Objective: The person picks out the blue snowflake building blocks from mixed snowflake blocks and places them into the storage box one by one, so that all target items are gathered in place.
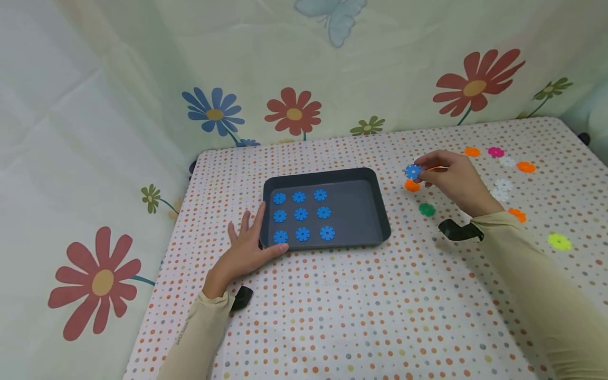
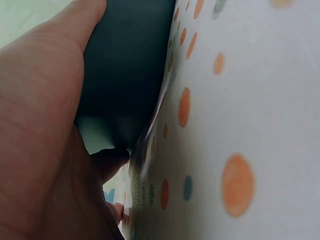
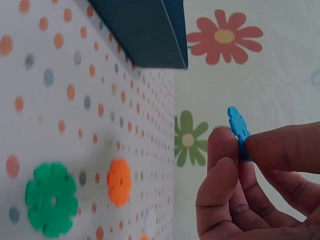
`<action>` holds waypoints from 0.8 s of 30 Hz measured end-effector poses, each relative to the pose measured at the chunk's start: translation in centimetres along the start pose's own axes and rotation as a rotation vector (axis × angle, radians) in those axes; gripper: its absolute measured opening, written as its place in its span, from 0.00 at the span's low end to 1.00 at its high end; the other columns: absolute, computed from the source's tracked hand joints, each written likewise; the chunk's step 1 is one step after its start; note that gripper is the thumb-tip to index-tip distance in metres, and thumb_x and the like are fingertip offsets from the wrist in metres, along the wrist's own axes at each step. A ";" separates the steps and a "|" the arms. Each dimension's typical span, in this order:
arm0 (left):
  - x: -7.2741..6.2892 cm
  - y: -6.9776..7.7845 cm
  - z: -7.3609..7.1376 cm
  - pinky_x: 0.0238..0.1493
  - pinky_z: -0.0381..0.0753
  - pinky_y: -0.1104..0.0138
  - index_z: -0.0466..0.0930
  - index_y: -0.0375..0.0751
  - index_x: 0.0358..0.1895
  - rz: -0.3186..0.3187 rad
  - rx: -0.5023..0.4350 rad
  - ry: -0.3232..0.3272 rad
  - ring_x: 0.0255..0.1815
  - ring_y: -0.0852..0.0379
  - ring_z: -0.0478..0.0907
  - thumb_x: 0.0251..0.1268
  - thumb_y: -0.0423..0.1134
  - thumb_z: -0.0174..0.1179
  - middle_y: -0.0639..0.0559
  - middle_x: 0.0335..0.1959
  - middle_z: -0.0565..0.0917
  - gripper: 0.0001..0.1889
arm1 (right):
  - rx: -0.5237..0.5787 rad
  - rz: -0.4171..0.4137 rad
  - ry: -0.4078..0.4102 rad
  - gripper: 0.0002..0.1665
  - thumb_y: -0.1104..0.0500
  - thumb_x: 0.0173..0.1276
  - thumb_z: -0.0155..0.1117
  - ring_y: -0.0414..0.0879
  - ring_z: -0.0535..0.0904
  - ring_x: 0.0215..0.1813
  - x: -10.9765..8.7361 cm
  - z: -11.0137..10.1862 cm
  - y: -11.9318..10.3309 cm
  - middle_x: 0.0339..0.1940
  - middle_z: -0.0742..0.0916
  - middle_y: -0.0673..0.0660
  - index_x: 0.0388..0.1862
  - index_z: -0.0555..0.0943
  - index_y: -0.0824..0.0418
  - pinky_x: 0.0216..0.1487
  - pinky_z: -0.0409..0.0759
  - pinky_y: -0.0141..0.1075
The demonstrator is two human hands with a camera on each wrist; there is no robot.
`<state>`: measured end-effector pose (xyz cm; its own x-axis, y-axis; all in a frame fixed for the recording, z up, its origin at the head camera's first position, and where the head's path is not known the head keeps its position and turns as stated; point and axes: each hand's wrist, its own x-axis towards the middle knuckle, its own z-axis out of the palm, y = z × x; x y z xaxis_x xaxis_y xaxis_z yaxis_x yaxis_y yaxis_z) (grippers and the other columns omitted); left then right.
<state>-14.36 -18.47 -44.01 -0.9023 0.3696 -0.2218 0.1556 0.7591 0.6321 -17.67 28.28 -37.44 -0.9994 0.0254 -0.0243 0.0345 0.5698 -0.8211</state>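
A dark grey rectangular tray [image 1: 349, 211] lies on the dotted cloth. Inside its left part, blue notched plastic discs [image 1: 301, 214] sit in three rows of three. My left hand [image 1: 244, 253] rests at the tray's near left corner, fingers spread and straight, the thumb along the near rim. In the left wrist view the thumb lies against the tray's dark side wall [image 2: 127, 60]. Beyond the tray's right end, my right hand [image 1: 451, 174] pinches one blue notched disc [image 3: 239, 131] between thumb and fingertips, raised above the cloth.
Loose discs lie on the right of the table: green [image 1: 427, 210], orange [image 1: 412, 186], pink [image 1: 496, 152], white [image 1: 503, 184] and yellow [image 1: 560, 241]. A flowered curtain [image 1: 380, 74] hangs behind the table. Each wrist has a black camera mount [image 1: 458, 230].
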 end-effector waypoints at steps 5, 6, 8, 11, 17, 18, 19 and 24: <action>0.0 0.0 -0.1 0.75 0.11 0.37 0.29 0.60 0.90 -0.005 0.003 0.001 0.87 0.45 0.21 0.66 0.72 0.65 0.43 0.90 0.38 0.63 | 0.024 -0.005 -0.037 0.20 0.61 0.83 0.61 0.42 0.85 0.45 0.5 1.3 -1.1 0.58 0.85 0.68 0.67 0.78 0.69 0.46 0.82 0.32; 0.0 0.0 -0.1 0.75 0.11 0.37 0.29 0.60 0.90 -0.004 0.003 0.001 0.87 0.45 0.21 0.66 0.72 0.65 0.43 0.90 0.38 0.63 | 0.033 -0.008 -0.043 0.19 0.61 0.83 0.61 0.41 0.85 0.45 0.6 1.6 -1.3 0.57 0.86 0.69 0.66 0.78 0.70 0.46 0.82 0.33; 0.1 0.0 0.0 0.75 0.11 0.37 0.28 0.60 0.90 -0.001 0.006 0.004 0.88 0.45 0.21 0.66 0.72 0.65 0.43 0.90 0.38 0.63 | 0.049 -0.014 -0.051 0.19 0.63 0.82 0.61 0.40 0.85 0.44 0.8 2.1 -1.6 0.57 0.85 0.68 0.66 0.78 0.70 0.46 0.83 0.33; 0.2 0.0 0.0 0.75 0.11 0.38 0.28 0.61 0.90 0.007 0.010 0.006 0.88 0.45 0.22 0.66 0.73 0.64 0.43 0.90 0.39 0.63 | 0.073 -0.026 -0.063 0.18 0.64 0.82 0.61 0.43 0.87 0.45 1.0 2.8 -2.0 0.56 0.85 0.68 0.65 0.79 0.70 0.45 0.84 0.33; 0.3 -0.1 0.1 0.75 0.11 0.39 0.27 0.61 0.90 0.013 0.008 0.006 0.88 0.46 0.22 0.66 0.73 0.64 0.44 0.90 0.40 0.63 | 0.075 -0.045 -0.087 0.17 0.65 0.81 0.62 0.48 0.88 0.46 1.6 4.2 -3.0 0.56 0.85 0.67 0.64 0.79 0.70 0.46 0.85 0.36; 0.3 -0.1 0.1 0.75 0.11 0.39 0.27 0.61 0.90 0.014 0.006 0.006 0.88 0.46 0.22 0.67 0.72 0.64 0.44 0.90 0.40 0.63 | 0.076 -0.048 -0.092 0.17 0.65 0.81 0.62 0.48 0.88 0.46 1.7 4.5 -3.1 0.56 0.85 0.67 0.64 0.79 0.71 0.46 0.85 0.36; 0.3 0.0 0.1 0.75 0.11 0.39 0.27 0.61 0.90 0.016 0.005 0.008 0.88 0.46 0.22 0.67 0.72 0.64 0.44 0.90 0.40 0.63 | 0.081 -0.054 -0.097 0.17 0.65 0.81 0.62 0.49 0.88 0.46 1.8 4.7 -3.3 0.56 0.85 0.68 0.64 0.79 0.71 0.46 0.85 0.36; 0.3 -0.1 0.0 0.75 0.11 0.39 0.28 0.60 0.90 0.019 0.004 0.012 0.88 0.46 0.22 0.66 0.72 0.65 0.44 0.90 0.40 0.63 | 0.095 -0.083 -0.126 0.17 0.67 0.80 0.62 0.53 0.87 0.45 2.2 5.6 -4.2 0.55 0.84 0.68 0.63 0.80 0.72 0.44 0.84 0.35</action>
<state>-14.62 -18.45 -44.08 -0.9040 0.3773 -0.2009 0.1741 0.7542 0.6331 -20.06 21.40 -37.24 -0.9919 -0.1253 -0.0210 -0.0429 0.4857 -0.8731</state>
